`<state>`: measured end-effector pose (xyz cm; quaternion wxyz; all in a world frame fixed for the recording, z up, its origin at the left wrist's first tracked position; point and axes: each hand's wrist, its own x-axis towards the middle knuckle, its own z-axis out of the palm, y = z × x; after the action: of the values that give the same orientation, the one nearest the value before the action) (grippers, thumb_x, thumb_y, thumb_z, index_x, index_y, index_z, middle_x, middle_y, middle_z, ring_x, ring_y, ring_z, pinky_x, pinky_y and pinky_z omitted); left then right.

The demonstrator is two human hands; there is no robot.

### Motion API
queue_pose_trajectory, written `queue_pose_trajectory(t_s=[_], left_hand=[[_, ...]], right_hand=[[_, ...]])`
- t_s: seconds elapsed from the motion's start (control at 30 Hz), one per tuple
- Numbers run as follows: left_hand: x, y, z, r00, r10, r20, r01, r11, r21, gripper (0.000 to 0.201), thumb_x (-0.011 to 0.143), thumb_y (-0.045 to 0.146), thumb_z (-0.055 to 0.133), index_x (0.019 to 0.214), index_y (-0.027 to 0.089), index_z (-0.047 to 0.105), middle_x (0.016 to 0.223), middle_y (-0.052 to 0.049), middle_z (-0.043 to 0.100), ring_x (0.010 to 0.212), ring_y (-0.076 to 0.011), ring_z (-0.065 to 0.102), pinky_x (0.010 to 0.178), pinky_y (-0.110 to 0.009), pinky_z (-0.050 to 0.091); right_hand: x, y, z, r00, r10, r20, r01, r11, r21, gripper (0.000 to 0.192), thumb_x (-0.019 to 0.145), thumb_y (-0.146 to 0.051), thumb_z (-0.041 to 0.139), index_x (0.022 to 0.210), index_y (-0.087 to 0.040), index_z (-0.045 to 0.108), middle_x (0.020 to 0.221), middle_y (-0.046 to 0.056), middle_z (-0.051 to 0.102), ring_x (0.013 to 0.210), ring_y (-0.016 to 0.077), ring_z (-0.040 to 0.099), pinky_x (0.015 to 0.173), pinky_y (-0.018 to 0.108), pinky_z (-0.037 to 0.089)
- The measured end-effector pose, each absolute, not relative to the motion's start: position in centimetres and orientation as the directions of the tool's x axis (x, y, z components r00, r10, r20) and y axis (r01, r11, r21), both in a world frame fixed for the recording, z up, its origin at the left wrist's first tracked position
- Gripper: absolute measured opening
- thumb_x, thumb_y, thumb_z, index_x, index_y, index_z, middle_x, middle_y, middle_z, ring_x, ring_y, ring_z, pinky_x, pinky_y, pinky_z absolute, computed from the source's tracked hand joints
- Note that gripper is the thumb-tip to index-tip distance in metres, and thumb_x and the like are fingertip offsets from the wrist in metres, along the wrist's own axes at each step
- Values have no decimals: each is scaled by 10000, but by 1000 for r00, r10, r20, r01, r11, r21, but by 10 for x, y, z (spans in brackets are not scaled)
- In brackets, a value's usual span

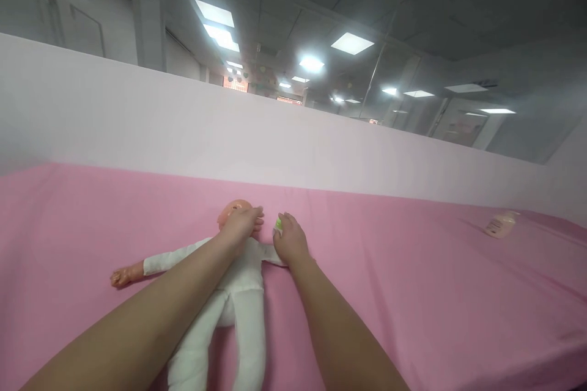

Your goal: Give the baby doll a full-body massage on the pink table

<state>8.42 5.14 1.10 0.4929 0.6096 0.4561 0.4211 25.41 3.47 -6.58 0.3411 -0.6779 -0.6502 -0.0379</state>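
Note:
A baby doll [243,275] with a white cloth body lies face up on the pink sheet [343,293]. Its head [235,204] is partly covered by my left hand [245,224], which is over the face and neck area with the fingers loosely stretched to the right. I see nothing held in that hand. Just to the right, above the doll's outstretched arm [270,253], my right hand [292,239] is closed around a small green-and-white object [278,225]. Most of that object is hidden by the fingers, so its kind does not show.
A pale pump bottle [501,224] lies tilted on the sheet at the far right. Behind the padded surface runs a low white wall [229,128] with a glass pane [413,73] above it, reflecting ceiling lights. A door [94,24] shows at upper left.

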Motion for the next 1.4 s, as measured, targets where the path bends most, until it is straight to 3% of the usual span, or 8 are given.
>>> queue_pose_trajectory(t_s=[0.17,0.3,0.6,0.77,0.93,1.03,1.23,1.4], left_hand=[[123,62,5,298,934,-196,27,197,980,299,871,476,615,869,178,585,708,-69,625,607,-194,632,609,-334,545],[134,65,-3,317,895,-315,-45,346,937,275,926,458,554,906,184,550,741,-75,631,638,-202,655,634,-337,568],[111,50,10,306,911,-277,-256,359,898,338,997,431,444,906,151,610,822,-114,680,781,-188,711,767,-299,605],[59,24,7,302,927,-222,-388,332,860,346,981,434,473,896,162,669,851,-115,707,812,-189,720,816,-302,614],[25,11,-12,250,950,-189,-532,298,793,367,982,433,455,906,162,690,894,-129,727,856,-212,736,852,-325,620],[23,9,-16,282,941,-188,-619,328,713,368,978,443,470,965,138,676,947,-160,740,929,-277,744,858,-405,628],[6,18,-7,333,918,-214,-729,395,559,629,1002,536,374,1269,15,603,1123,-271,710,1066,-362,716,932,-514,589],[-9,27,-10,320,931,-177,-781,365,507,716,996,573,371,1406,2,511,1251,-297,661,1165,-348,678,958,-489,580]], right_hand=[[259,36,-62,108,869,483,877,145,-458,565,843,-136,549,1407,-167,553,1491,132,526,1416,256,457,1170,439,388],[259,38,-63,97,886,453,874,142,-465,612,837,-117,534,1445,-170,510,1531,126,489,1421,255,455,1159,425,397],[247,28,-62,94,910,403,904,92,-417,666,883,-170,519,1537,-122,405,1635,162,324,1501,310,333,1189,470,336],[240,17,-48,89,872,481,924,108,-367,718,852,-248,621,1538,-165,426,1631,153,331,1519,401,254,1218,606,197],[193,-13,-23,-230,776,587,858,447,-254,626,939,-403,582,1526,-241,435,1612,95,389,1508,305,318,1259,542,142],[157,-33,-16,-493,722,486,752,634,-179,704,951,-534,559,1555,-231,361,1608,79,402,1514,270,307,1272,538,105],[137,-42,-11,-550,786,283,772,608,-186,807,995,-637,424,1580,-98,282,1650,154,280,1562,288,163,1272,541,84],[133,-55,-1,-673,709,210,690,705,-166,773,1044,-570,360,1596,-52,202,1653,191,235,1565,250,161,1282,484,80]])
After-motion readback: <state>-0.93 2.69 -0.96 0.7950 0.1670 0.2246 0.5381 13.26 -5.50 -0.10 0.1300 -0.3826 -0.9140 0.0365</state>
